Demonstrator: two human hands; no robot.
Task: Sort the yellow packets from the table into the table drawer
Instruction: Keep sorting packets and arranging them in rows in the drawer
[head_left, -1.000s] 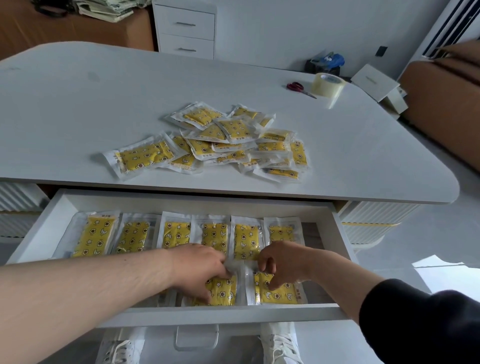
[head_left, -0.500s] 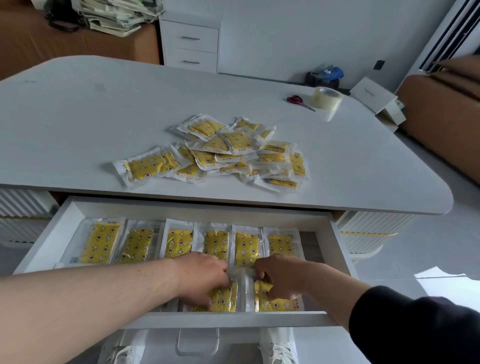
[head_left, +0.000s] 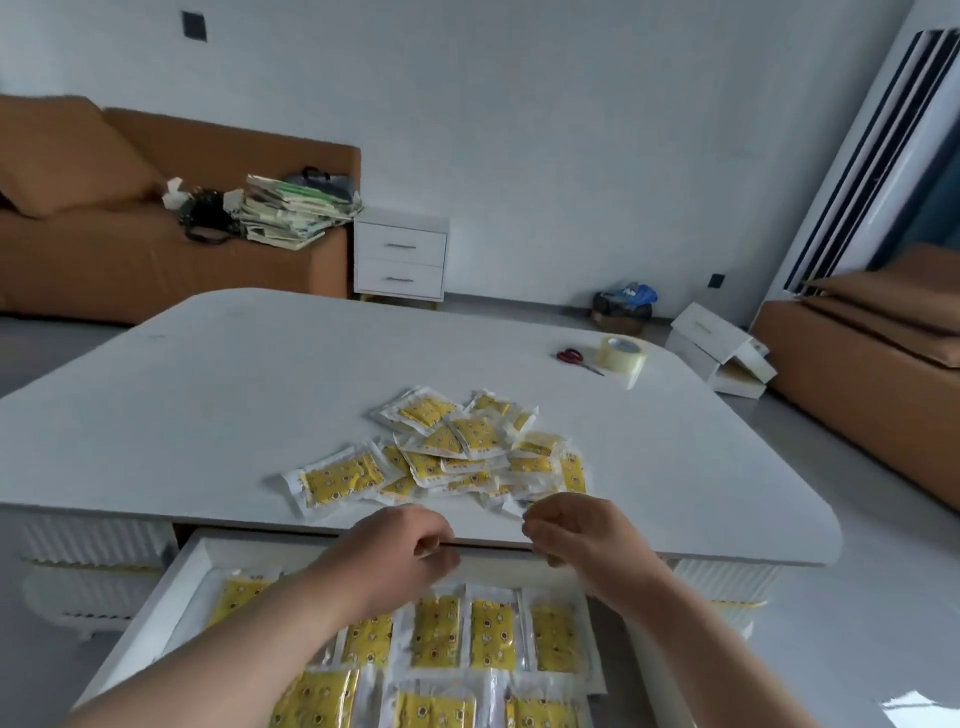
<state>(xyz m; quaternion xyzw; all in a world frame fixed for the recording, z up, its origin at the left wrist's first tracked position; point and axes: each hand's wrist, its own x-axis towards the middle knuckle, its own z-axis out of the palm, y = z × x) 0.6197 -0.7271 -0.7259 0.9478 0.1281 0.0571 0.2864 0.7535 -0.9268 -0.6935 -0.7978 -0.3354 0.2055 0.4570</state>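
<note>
Both hands have come up out of the drawer (head_left: 171, 587), where they were pressing packets into the front row, and now hover at the table's (head_left: 260, 374) near edge. The left hand (head_left: 395, 551) and right hand (head_left: 576, 535) have loosely curled fingers holding nothing. The placed packets (head_left: 488, 629) lie in rows; the pile (head_left: 467, 457) waits just beyond, so another pick seems next.
</note>
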